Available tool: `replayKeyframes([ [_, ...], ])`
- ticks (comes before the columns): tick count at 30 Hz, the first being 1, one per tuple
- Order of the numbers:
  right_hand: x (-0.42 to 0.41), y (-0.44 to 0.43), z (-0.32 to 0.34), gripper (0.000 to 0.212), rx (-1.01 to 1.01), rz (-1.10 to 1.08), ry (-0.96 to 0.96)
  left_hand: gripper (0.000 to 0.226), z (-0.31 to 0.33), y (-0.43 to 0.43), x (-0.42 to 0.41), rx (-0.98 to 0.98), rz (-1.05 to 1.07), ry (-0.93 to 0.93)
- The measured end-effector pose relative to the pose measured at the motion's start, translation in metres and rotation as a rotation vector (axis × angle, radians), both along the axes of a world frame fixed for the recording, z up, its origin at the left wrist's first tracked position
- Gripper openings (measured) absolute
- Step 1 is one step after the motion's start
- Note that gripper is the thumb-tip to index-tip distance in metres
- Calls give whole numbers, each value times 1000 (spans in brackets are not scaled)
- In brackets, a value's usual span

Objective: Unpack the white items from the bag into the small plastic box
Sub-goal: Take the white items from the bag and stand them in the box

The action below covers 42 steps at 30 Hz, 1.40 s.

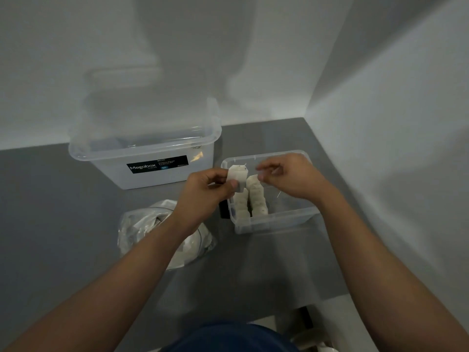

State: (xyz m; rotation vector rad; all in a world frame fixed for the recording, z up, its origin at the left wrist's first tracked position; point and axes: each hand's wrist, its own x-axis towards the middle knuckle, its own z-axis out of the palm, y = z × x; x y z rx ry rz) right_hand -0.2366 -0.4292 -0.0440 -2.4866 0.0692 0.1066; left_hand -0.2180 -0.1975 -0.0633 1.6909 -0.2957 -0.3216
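1. Nearest, on the left, the clear bag (149, 224) of white items lies partly under the left forearm.
2. To its right sits the small plastic box (279, 222), with two rows of packed sachets (257, 199) in its left half.
3. Over the box's left rim the left hand (203, 191) pinches one white sachet (237, 177). Just to its right, the right hand (286, 174) has curled, blurred fingers, so its grip is unclear.
4. Far left stands the Megabox tub (152, 161).
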Motion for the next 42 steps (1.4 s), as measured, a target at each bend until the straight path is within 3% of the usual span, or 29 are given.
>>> replayKeyframes([
  [2, -7, 8, 24, 32, 188, 0, -62, 15, 1, -4, 0, 2, -19, -30],
  [3, -9, 13, 32, 34, 182, 32, -77, 15, 1, -6, 0, 1, -35, -46],
  [9, -6, 8, 40, 10, -80, 96, -137, 21, -2, -20, 5, 89, -79, -142],
  [14, 11, -21, 4, 13, -178, -77, -184, 81, -7, -14, 14, 705, -171, -423],
  [17, 27, -32, -26, 15, -298, -98, -39, 121, -6, -9, 17, 967, -318, -405],
  [19, 33, -32, -43, 19, -395, -65, 70, 130, -7, -7, 17, 1040, -388, -377],
  [25, 43, -23, -63, 20, -517, -90, 194, 133, -15, -4, 18, 1097, -380, -448],
  [33, 49, -18, -69, 15, -676, -159, 183, 131, -18, -3, 16, 1080, -364, -458],
  [42, 47, -15, -67, 33, -719, -187, 165, 130, -15, -4, 15, 1091, -367, -465],
])
